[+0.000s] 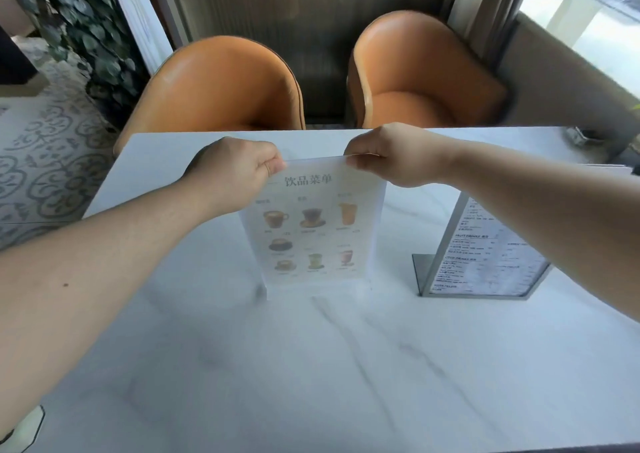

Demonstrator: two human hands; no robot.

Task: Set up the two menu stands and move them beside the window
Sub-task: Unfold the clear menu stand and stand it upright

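Observation:
A clear acrylic menu stand [313, 231] with a drinks menu showing pictured cups stands upright in the middle of the white marble table [311, 366]. My left hand [235, 172] pinches its top left corner and my right hand [391, 155] pinches its top right corner. A second menu stand [485, 258], metal-framed with a text menu, stands upright on its grey base to the right, partly hidden behind my right forearm.
Two orange armchairs [221, 89] [426, 75] sit behind the table's far edge. The window [588, 13] is at the far right, above a grey ledge. A small metallic object [581, 136] rests at the table's far right corner. Patterned floor and a leafy wall lie to the left.

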